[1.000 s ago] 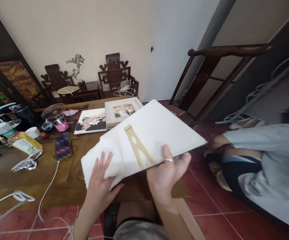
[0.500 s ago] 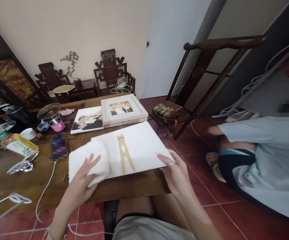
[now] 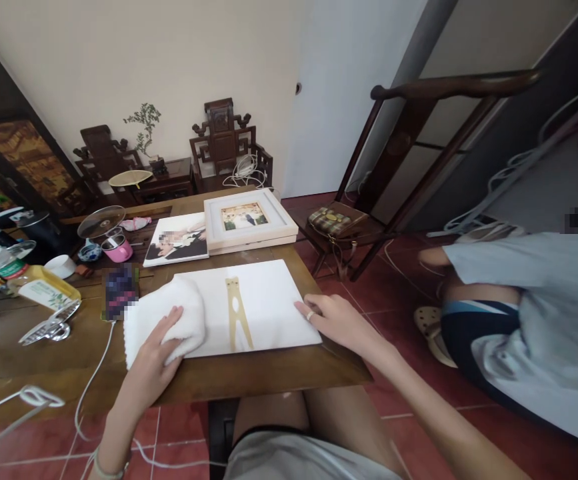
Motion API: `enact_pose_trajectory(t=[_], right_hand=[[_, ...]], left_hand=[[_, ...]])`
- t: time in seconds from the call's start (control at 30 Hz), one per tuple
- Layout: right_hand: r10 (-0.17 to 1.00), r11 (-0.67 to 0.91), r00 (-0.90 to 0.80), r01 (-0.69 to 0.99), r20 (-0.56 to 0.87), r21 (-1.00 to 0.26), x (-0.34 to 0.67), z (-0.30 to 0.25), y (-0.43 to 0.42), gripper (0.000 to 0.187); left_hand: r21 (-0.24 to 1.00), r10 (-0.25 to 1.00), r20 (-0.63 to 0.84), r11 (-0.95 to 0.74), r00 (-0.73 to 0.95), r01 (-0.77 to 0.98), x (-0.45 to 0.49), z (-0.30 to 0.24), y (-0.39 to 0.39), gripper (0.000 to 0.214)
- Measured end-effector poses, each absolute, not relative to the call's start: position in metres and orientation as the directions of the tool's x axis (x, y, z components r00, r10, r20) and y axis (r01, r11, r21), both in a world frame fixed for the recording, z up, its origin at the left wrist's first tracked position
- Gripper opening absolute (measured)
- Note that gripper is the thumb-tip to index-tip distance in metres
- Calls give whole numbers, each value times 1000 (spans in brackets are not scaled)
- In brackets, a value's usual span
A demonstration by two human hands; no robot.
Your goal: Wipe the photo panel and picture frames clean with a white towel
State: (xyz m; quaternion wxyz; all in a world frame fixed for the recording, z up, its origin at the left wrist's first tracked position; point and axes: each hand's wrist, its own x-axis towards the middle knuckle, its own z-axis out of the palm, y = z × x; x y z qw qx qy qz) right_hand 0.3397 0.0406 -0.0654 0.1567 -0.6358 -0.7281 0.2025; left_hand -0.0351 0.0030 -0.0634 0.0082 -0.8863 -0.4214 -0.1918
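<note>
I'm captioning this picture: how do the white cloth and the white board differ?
The cloth looks soft and fluffy; the board is flat with straight edges. The cloth is plain, while the board bears a yellowish figure. The left hand rests on the cloth; the right hand is at the board's right edge. Both are white.

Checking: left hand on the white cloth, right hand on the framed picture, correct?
Not quite: in the head view, the right hand is at the right edge of the white board. The left hand is on the white cloth.
</note>
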Motion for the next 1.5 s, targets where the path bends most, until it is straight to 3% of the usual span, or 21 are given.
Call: enact_pose_trajectory(t=[0.1, 0.17, 0.3, 0.43, 0.53, 0.67, 0.97, 1.13, 1.3, 1.5], right_hand=[[993, 86, -113, 907, -40, -411, 337, -59, 50, 34], [996, 88, -70, 910, 59, -405, 334, -61, 58, 27], [925, 348, -210, 803, 318, -483, 326, -80, 78, 42], [924, 378, -272, 752, 269, -539, 319, -102, 88, 56], [920, 393, -300, 726, 253, -565, 319, -107, 88, 58], [908, 420, -326, 681, 265, -600, 321, -105, 87, 58], [887, 460, -355, 647, 294, -608, 321, -108, 88, 55], [892, 451, -352, 648, 284, -614, 321, -109, 88, 55], [882, 471, -335, 619, 330, -628, 320, -111, 88, 52], [884, 467, -333, 626, 327, -625, 320, -110, 88, 52]], left_hand=[[169, 761, 344, -626, 550, 761, -37, -66, 1, 25], [178, 767, 338, -621, 545, 764, -38, -64, 1, 27], [111, 752, 380, -615, 538, 781, -40, -46, 15, 29], [-53, 671, 442, -643, 596, 764, -32, -24, 45, 28], [-106, 656, 348, -683, 670, 723, -18, -22, 63, 29], [-57, 708, 183, -685, 682, 726, -2, -36, 76, 21], [31, 751, 73, -659, 656, 752, 9, -37, 97, 24], [37, 721, -28, -692, 693, 721, 14, -33, 35, 22], [69, 655, -40, -751, 754, 656, 6, -25, -27, 23], [123, 670, -85, -727, 737, 675, 0, -22, 27, 31]])
